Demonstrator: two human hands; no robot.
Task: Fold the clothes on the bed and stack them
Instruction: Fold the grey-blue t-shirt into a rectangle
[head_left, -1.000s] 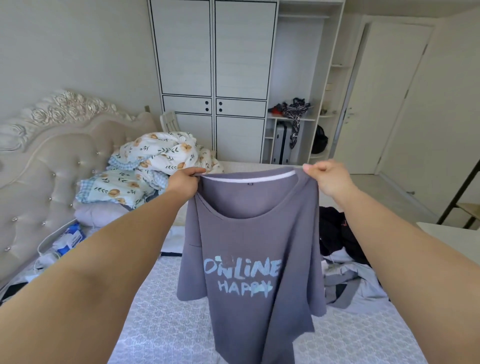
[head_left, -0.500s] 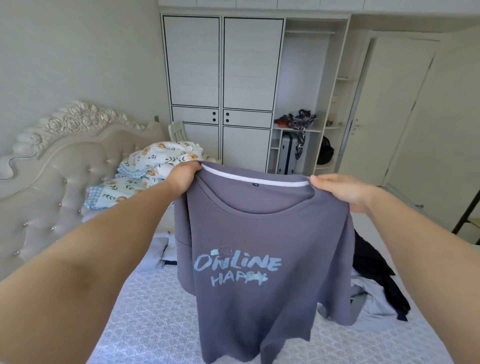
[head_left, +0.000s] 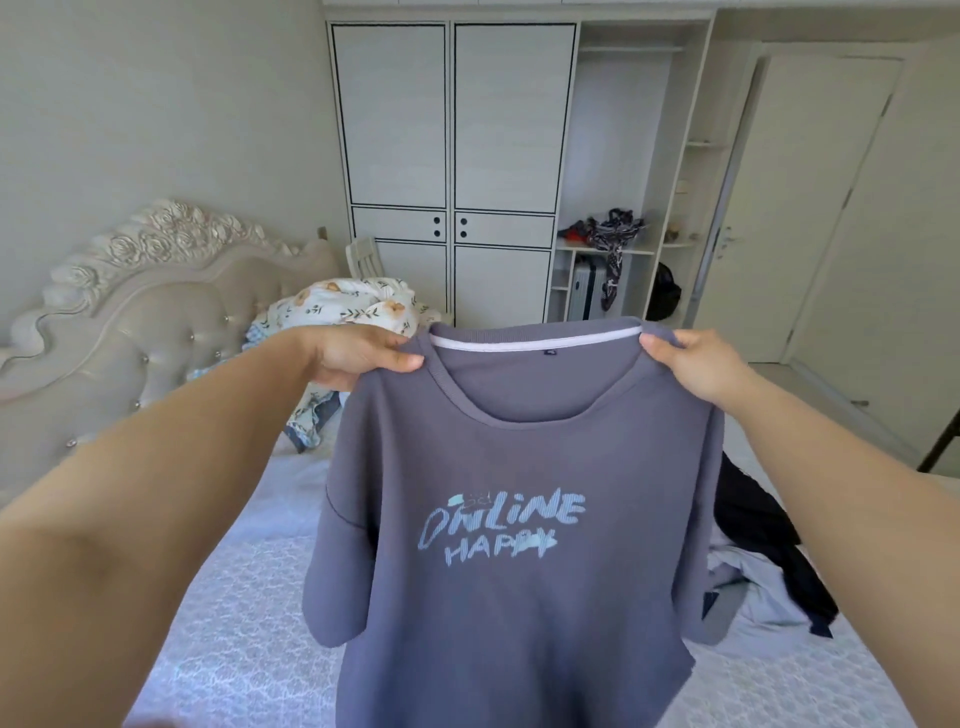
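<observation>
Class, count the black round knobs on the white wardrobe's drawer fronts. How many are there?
4: two knobs stacked at the left drawer's right edge, two knobs stacked at the right drawer's left edge. None seem hidden.

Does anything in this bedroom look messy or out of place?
Yes. Dark and pale clothes lie crumpled on the bed, a floral quilt is heaped by the headboard, and a patterned garment dangles off the wardrobe shelf.

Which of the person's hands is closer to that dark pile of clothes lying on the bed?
The right hand. It holds the grey T-shirt by its shoulder, above the dark clothes; the left hand grips the other shoulder, across the shirt.
</observation>
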